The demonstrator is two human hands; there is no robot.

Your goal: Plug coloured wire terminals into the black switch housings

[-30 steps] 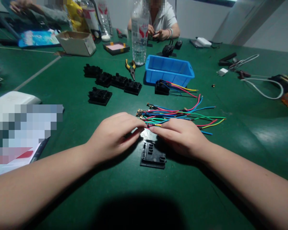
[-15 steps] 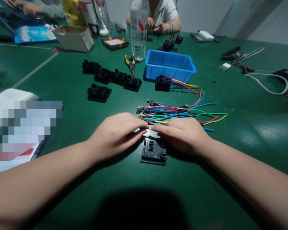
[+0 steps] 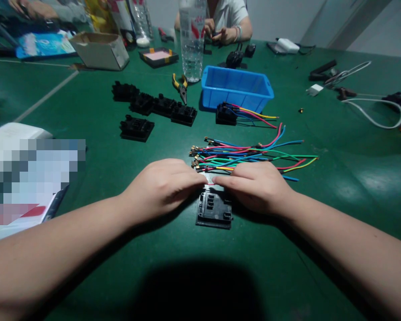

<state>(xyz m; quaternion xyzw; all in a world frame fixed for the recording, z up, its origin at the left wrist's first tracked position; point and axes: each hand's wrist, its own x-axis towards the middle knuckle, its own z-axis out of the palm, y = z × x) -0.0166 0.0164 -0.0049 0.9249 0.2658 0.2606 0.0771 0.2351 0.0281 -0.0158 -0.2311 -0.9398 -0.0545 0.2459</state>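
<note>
My left hand (image 3: pixel 169 185) and my right hand (image 3: pixel 255 185) face each other, fingertips nearly meeting. Between them runs a short stretch of red wire (image 3: pixel 210 183), pinched by the closed fingers of both hands. Just below the fingertips, a black plastic housing (image 3: pixel 215 210) with slots and raised posts lies flat on the green table. Directly beyond my hands is a loose bundle of coloured wires (image 3: pixel 240 154) with metal terminals at their left ends. The ends of the red wire are hidden by my fingers.
A blue bin (image 3: pixel 237 89) stands behind a wired black housing (image 3: pixel 226 113). More black housings (image 3: pixel 160 104) sit left of it, near yellow-handled pliers (image 3: pixel 181 87). A water bottle (image 3: pixel 191 44) and an open cardboard box (image 3: pixel 100 51) are farther back. Another person (image 3: pixel 229 22) sits across.
My left fingers have closed together onto the red wire, where a gap showed between them before. My right hand has barely moved. The view has shifted slightly.
</note>
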